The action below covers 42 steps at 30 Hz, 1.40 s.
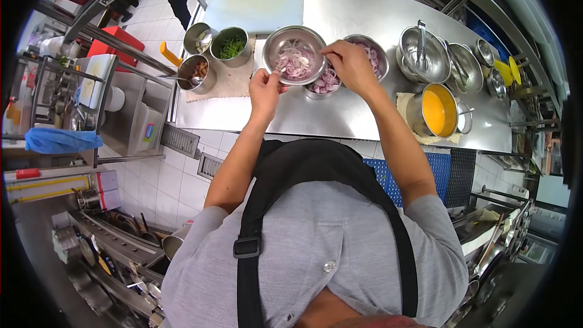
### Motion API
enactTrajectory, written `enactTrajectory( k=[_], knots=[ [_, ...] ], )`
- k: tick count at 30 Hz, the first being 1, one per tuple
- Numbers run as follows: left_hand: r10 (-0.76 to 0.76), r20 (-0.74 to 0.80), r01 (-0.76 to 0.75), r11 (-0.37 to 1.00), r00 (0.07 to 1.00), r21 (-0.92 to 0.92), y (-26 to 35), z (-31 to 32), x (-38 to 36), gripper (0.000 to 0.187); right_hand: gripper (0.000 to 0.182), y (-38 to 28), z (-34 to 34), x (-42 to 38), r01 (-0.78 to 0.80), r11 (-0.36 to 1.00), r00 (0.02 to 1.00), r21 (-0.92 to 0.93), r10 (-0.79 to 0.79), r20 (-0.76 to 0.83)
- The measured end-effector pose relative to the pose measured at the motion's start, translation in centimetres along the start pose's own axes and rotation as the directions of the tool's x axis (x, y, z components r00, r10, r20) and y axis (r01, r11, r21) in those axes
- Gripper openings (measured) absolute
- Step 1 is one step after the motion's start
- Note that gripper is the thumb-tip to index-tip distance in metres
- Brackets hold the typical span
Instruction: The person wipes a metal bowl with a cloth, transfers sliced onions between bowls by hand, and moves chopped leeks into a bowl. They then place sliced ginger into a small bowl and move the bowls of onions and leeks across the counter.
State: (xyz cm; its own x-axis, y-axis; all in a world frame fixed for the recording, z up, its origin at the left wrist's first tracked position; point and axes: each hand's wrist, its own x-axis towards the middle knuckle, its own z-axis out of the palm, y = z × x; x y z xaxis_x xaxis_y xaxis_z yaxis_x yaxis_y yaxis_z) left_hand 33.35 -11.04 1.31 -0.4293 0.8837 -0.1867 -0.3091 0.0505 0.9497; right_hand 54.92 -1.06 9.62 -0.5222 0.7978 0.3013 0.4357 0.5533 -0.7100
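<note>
A steel bowl (294, 29) of sliced red onion (296, 61) is in front of me. My left hand (265, 92) grips its near left rim, thumb on top. Over the bowl's right rim, the fingers of my right hand (352, 65) are bent and pressed together. What they hold, if anything, is too small to make out. Below that hand, a smaller metal container holds cut red onion pieces (323, 82), partly hidden by the bowl. Behind my right wrist stands another steel bowl (382, 54) with more sliced onion.
A white cutting board (255, 3) lies at the back of the steel table (358, 9). Left are metal pots with chopped greens (231, 47) and brown pieces (199, 71). Right stand an orange liquid (438, 109) in a pot and steel bowls, one with tongs (421, 45).
</note>
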Motion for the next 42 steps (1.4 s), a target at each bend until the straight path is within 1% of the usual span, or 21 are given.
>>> enactTrajectory(
  k=[2,5,6,9,10,12,14,16,17,18,20,21,22,25,26,28,29,32,35,38,42],
  knots=[
    [0.020,0.052,-0.023,0.998,0.998,0.064,0.3,0.8,-0.7,0.019,0.023,-0.7,0.1,0.8,0.017,1.000,0.998,-0.008,-0.016,0.059],
    [0.073,0.162,-0.102,0.978,0.984,0.184,0.8,1.7,-1.2,0.021,0.029,0.6,2.9,1.3,0.138,0.977,0.990,-0.161,-0.142,-0.014],
    [0.118,0.206,-0.162,0.964,0.971,0.212,0.5,2.0,-1.0,0.022,0.033,0.5,3.7,1.0,0.127,0.977,0.992,-0.172,-0.127,0.012],
    [0.221,0.157,-0.249,0.950,0.963,0.189,-0.1,2.7,-0.6,0.026,0.033,0.6,4.2,0.4,0.263,0.943,0.948,-0.204,-0.214,0.236],
    [0.227,0.126,-0.247,0.952,0.966,0.183,-0.2,2.8,-0.6,0.026,0.033,0.8,4.1,0.4,0.206,0.964,0.930,-0.165,-0.141,0.340],
    [0.236,0.123,-0.258,0.942,0.964,0.214,-0.2,2.5,-0.3,0.026,0.031,0.7,4.0,0.2,0.236,0.960,0.966,-0.152,-0.215,0.146],
    [0.241,0.143,-0.269,0.937,0.960,0.225,-0.6,2.7,-0.3,0.025,0.026,0.3,4.0,0.2,0.249,0.956,0.966,-0.156,-0.256,-0.024],
    [0.250,0.183,-0.288,0.931,0.951,0.224,-0.8,2.9,-0.3,0.025,0.023,1.2,5.3,0.5,0.276,0.949,0.961,-0.154,-0.270,0.056],
    [0.272,0.174,-0.308,0.923,0.946,0.230,-0.8,2.9,-0.2,0.025,0.022,1.7,5.8,0.6,0.289,0.945,0.956,-0.153,-0.278,0.094],
    [0.293,0.165,-0.326,0.915,0.942,0.236,-0.6,3.0,-0.2,0.025,0.020,1.7,5.6,0.5,0.283,0.940,0.948,-0.189,-0.245,0.203],
    [0.317,0.154,-0.350,0.885,0.936,0.307,-0.3,2.7,-0.2,0.026,0.019,2.7,4.7,0.4,0.312,0.938,0.945,-0.151,-0.289,0.157],
    [0.324,0.158,-0.358,0.880,0.933,0.311,-0.4,2.5,-0.1,0.026,0.019,2.8,4.4,0.2,0.324,0.937,0.942,-0.131,-0.306,0.135],
    [0.332,0.160,-0.366,0.876,0.930,0.314,-0.5,2.3,0.1,0.026,0.022,2.8,4.3,0.1,0.341,0.925,0.931,-0.168,-0.357,-0.076],
    [0.310,0.186,-0.358,0.869,0.932,0.343,0.0,2.7,-0.7,0.022,0.024,1.9,4.3,-0.4,0.178,0.973,0.968,-0.144,-0.199,-0.151],
    [0.297,0.203,-0.353,0.865,0.933,0.356,0.3,3.0,-0.9,0.020,0.024,2.1,4.8,-0.6,0.200,0.965,0.964,-0.173,-0.225,-0.140],
    [0.331,0.231,-0.391,0.870,0.915,0.302,-0.3,3.5,-0.4,0.021,0.024,2.8,6.1,-1.1,0.241,0.942,0.956,-0.232,-0.272,-0.112],
    [0.347,0.241,-0.406,0.871,0.906,0.275,-0.5,3.6,-0.3,0.021,0.022,3.2,6.7,-1.2,0.246,0.945,0.955,-0.216,-0.274,-0.112],
    [0.403,0.236,-0.466,0.803,0.884,0.371,0.5,3.8,-0.9,0.022,0.018,3.7,7.3,-1.4,0.260,0.949,0.953,-0.179,-0.282,-0.109],
    [0.540,0.252,-0.589,0.655,0.803,0.474,0.8,3.6,-0.6,0.017,0.013,3.7,7.1,-1.7,0.277,0.949,0.948,-0.148,-0.295,-0.116],
    [0.669,0.134,-0.635,0.594,0.731,0.494,0.8,3.4,0.5,0.014,0.010,4.5,7.4,-2.3,0.292,0.950,0.944,-0.110,-0.305,-0.124],
    [0.532,0.030,-0.482,0.740,0.846,0.469,1.1,1.3,1.8,0.018,0.013,4.3,7.1,-2.5,0.299,0.951,0.944,-0.078,-0.307,-0.124]
  ],
)
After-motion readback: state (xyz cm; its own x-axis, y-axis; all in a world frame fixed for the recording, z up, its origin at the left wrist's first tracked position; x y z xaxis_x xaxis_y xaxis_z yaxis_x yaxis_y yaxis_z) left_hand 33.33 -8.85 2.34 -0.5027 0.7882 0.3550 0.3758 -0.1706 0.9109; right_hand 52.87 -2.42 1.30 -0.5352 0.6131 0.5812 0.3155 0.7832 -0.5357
